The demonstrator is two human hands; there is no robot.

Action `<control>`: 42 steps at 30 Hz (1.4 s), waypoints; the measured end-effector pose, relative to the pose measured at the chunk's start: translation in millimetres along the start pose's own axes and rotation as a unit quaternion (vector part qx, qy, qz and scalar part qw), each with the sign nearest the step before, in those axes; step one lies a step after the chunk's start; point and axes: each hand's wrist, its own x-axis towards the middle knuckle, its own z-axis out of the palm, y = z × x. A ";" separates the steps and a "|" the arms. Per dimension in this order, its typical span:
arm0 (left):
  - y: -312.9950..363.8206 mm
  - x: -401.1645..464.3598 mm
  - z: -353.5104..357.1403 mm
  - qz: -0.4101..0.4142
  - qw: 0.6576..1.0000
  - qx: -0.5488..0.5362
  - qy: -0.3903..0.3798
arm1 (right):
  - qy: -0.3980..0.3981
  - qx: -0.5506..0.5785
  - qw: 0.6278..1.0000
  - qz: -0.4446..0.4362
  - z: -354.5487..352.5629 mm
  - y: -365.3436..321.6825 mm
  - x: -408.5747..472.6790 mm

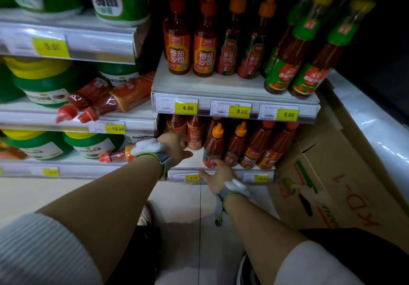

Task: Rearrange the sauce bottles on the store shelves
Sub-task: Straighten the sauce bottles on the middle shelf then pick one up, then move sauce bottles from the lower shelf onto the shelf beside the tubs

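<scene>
Red sauce bottles stand in rows on two white shelves. On the lower shelf (197, 167), my right hand (218, 177) wraps the base of an orange-capped sauce bottle (213, 146) at the front edge, thumb to its left. My left hand (174, 146) reaches into the same shelf, fingers spread, with its fingertips against a red-capped bottle (195, 134) further back. More orange-capped (236, 145) and red-capped bottles (256, 149) stand to the right. The upper shelf (221, 85) holds tall bottles (178, 48) in several styles.
Left-hand shelves carry green tubs (42, 85), with sauce bottles lying on their sides (106, 99) and one more lower down (117, 155). A large cardboard box (336, 174) leans against the shelf on the right. Pale floor tiles (190, 207) lie below.
</scene>
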 end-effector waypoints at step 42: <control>-145.5 41.8 13.0 -0.165 0.981 0.091 -0.044 | -0.017 -0.171 0.941 -0.293 81.8 -92.2 69.6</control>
